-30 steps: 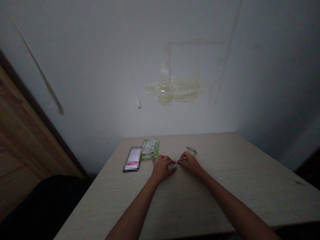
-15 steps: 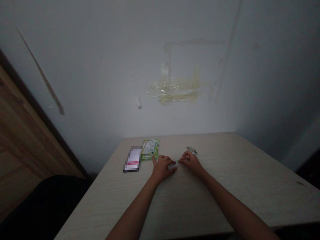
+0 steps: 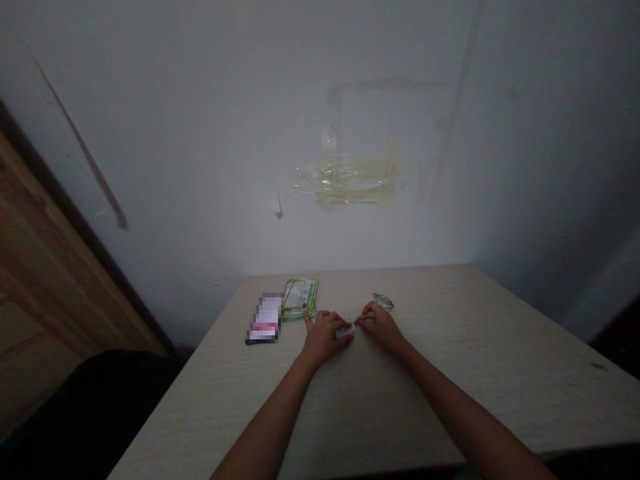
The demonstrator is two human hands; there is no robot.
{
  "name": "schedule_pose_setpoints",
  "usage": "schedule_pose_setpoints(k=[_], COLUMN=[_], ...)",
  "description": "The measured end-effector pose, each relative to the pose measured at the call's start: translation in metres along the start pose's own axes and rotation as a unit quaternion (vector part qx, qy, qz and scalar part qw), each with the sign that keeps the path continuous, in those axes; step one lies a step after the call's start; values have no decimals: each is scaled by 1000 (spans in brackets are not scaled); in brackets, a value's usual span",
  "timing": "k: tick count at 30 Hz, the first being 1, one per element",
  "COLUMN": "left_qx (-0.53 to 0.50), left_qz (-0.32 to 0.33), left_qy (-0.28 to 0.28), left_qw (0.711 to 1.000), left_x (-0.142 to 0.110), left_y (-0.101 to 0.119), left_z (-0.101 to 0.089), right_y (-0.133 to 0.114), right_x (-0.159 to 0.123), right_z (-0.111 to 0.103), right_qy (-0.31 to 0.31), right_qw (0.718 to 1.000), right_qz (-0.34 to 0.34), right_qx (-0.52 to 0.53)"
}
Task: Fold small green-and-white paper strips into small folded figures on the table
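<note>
Between my hands, over the middle of the table, is a small whitish packet (image 3: pixel 345 331) with a touch of green. My left hand (image 3: pixel 324 335) grips it between thumb and fingers from the left. The fingers of my right hand (image 3: pixel 381 327) are pinched together at the packet's right edge; what lies between those fingertips is too small to make out. Just beyond my right hand lies a small green-and-white sachet (image 3: pixel 383 301). Behind my left hand is a stack of green-and-white packets (image 3: pixel 300 297), close to the left thumb.
A phone (image 3: pixel 265 319) with a blurred-out screen lies left of the stack. The pale wooden table (image 3: pixel 500 347) meets a grey wall (image 3: pixel 200 133) bearing torn clear tape (image 3: pixel 345 183). A dark shape (image 3: pixel 90 400) and a wooden panel (image 3: pixel 50 267) are at the left.
My right fingertips have moved slightly left, closer to the packet. The green bit seen beside them earlier shows less now. My left hand has hardly moved.
</note>
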State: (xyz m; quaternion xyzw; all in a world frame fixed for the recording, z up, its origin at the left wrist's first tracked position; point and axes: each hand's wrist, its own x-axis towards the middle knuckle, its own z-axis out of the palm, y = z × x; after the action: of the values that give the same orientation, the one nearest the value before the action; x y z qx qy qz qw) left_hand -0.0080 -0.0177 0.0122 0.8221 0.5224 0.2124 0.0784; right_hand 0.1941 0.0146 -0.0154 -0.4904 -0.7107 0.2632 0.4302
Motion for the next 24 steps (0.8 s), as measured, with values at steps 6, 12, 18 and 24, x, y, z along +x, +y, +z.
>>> schedule_pose_setpoints(k=[6,12,18,24], left_qx=[-13,-9,-2,4], left_qz=[-5,-10,-11,-5], left_qy=[2,-5,-14,-10], left_qw=[1000,1000,1000,1000], left_x=[0,0,0,-1], left_y=[0,2,1,0], left_z=[1,-1,-1,0], right_y=[5,6,3,8], right_x=[2,4,2,2], right_z=[4,5,3,-1], right_qy=[17,30,30,25], right_qw=[1000,999,999,998], right_qz=[0,14,37,36], right_qx=[-10,2,24,52])
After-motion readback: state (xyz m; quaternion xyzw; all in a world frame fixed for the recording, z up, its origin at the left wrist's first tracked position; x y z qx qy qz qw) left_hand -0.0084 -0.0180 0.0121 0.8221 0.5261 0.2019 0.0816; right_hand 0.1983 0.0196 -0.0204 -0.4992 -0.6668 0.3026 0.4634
